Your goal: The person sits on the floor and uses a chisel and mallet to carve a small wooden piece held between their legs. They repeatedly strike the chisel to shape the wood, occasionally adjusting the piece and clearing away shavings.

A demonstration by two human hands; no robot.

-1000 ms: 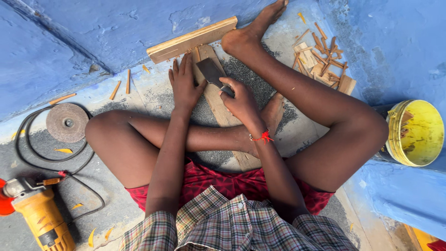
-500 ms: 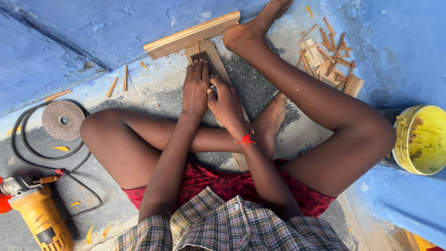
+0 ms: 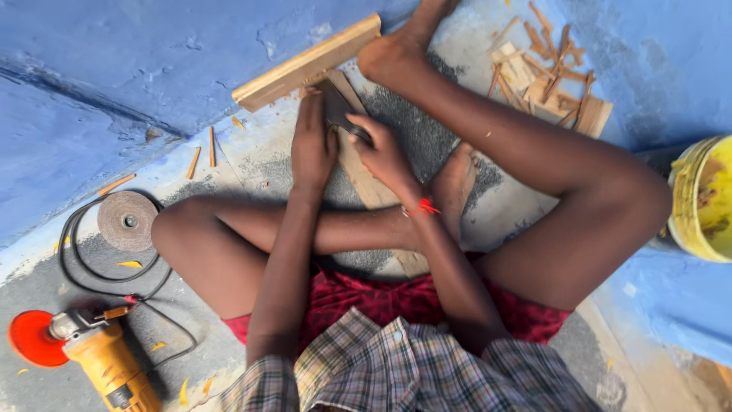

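Plank (image 3: 374, 191): thin, stiff, light wood lying on the floor between the legs, far end near the wood bar (image 3: 305, 65).
Dark block (image 3: 339, 111): flat on the plank's far end; likely rigid, best gripped by its edges.
Left hand (image 3: 313, 149): pressed flat beside the block.
Right hand (image 3: 381, 152): closed over the block.
Around: grinder (image 3: 99, 358) and disc (image 3: 126, 221) left, wood scraps (image 3: 553, 72) far right, yellow bucket (image 3: 701, 198) right.
In the way: own right foot (image 3: 396, 53).

The person wears a checked shirt (image 3: 404, 370) in grey, white and dark lines, with short sleeves. Below it show red patterned shorts (image 3: 396, 294). A red thread or band, seemingly knotted, circles the right wrist (image 3: 421, 206); both feet are bare.
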